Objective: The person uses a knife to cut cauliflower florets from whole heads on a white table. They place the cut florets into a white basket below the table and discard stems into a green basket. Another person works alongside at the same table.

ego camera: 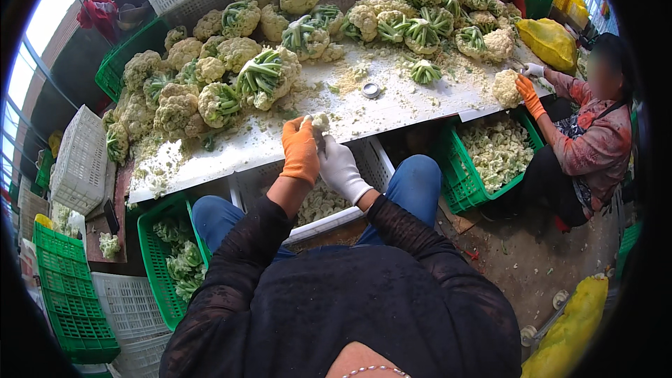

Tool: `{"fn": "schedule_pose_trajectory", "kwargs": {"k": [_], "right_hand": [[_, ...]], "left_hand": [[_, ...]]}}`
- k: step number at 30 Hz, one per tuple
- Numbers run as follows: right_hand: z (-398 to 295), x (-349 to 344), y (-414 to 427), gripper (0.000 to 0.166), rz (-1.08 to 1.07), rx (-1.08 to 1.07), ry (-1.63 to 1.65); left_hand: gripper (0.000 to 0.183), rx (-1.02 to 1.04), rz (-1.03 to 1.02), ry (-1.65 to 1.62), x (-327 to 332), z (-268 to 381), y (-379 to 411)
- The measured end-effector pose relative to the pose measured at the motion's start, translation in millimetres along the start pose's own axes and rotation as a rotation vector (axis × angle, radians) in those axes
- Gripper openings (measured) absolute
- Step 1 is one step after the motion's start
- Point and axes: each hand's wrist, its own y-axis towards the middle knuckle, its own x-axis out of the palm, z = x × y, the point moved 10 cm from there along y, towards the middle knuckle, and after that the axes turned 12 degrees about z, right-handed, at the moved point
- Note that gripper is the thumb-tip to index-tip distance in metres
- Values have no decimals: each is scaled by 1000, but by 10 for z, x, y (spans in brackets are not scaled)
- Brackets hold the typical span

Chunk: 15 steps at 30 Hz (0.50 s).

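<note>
My left hand (301, 149), in an orange ribbed glove, grips a small cauliflower floret (319, 122) above the front edge of the white tabletop (362, 121). Close against it, my right hand (340, 167) in a white glove holds what looks like a small knife (318, 139); only a bit of its dark blade shows. Below my hands, between my knees, a white plastic crate (336, 216) contains cut florets (317, 203). Beyond my left hand lies a trimmed cauliflower head (268, 77) with green stalks.
Cauliflower heads (184, 105) are piled along the table's back and left. A round metal lid (370, 90) lies mid-table. Green crates stand left (152, 252) with leaves and right (462, 189) with florets. At right, a gloved co-worker (593, 131) holds a cauliflower (506, 88).
</note>
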Motion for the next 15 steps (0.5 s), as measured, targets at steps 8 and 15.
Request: {"fn": "schedule_pose_trajectory", "kwargs": {"k": [8, 15], "right_hand": [[450, 474, -380, 37, -496, 430, 395], [926, 747, -601, 23, -592, 691, 352]], "left_hand": [[24, -310, -197, -58, -503, -516, 45], [32, -473, -288, 94, -744, -1007, 149]]}}
